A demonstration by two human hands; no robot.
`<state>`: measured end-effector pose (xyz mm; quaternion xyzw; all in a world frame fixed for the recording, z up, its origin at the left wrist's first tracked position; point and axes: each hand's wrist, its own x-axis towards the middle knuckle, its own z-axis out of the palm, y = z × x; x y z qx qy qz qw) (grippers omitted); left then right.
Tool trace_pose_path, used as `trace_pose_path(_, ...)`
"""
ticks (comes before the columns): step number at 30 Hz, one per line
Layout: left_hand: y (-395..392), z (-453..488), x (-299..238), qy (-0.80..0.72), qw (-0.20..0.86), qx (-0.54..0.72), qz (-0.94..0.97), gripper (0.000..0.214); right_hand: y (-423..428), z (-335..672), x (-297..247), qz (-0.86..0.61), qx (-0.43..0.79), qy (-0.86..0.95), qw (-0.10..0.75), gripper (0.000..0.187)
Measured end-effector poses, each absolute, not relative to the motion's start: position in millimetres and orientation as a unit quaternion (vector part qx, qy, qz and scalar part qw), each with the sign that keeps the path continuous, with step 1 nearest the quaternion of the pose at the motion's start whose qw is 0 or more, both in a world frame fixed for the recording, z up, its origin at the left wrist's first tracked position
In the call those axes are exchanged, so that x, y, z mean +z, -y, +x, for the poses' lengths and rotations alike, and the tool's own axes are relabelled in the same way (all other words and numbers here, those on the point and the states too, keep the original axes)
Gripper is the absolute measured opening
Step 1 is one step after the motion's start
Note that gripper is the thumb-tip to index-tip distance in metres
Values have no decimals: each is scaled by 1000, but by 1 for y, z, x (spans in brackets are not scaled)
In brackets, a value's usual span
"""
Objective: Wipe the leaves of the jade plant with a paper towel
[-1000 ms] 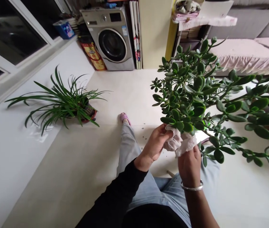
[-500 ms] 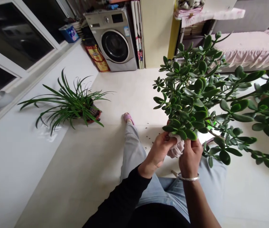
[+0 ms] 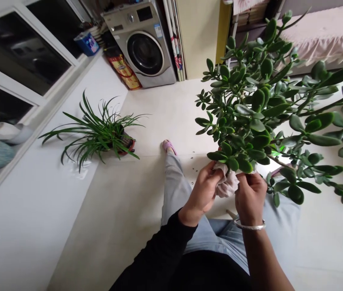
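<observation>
A large jade plant [image 3: 259,109] with thick green leaves spreads over the right of the head view. At its lower edge, my left hand [image 3: 204,188] is closed on a crumpled pale cloth [image 3: 227,185], just beneath the lowest leaves. Close to the cloth's right side is my right hand [image 3: 251,198], with fingers curled shut and a silver bangle at the wrist. A bit of the same pale material shows above its fingers, though the fingertips are hidden. Leaves cover the plant's pot and part of both hands' work.
A spider-like potted plant [image 3: 98,135] hangs or stands by the white wall at left. The washing machine [image 3: 144,48] is at the back, beside a red-yellow bag [image 3: 127,72]. Small dark bits [image 3: 193,163] lie on the floor near my pink shoe [image 3: 169,146].
The head view has shifted, so most of the room sits differently in the picture. Both hands stay under the leaves with the cloth; my right hand is slightly farther from my left.
</observation>
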<state>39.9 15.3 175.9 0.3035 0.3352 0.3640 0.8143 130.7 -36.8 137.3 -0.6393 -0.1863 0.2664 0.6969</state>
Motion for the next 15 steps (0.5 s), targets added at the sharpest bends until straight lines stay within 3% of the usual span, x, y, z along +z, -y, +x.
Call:
trace_pose_path(4, -12, 33, 185, -323, 833, 335, 298, 36, 38, 133, 133, -627, 275, 169, 709, 19)
trace_pose_path(15, -14, 31, 161, -374, 797, 333, 337, 42, 41, 133, 126, -637, 274, 146, 705, 31)
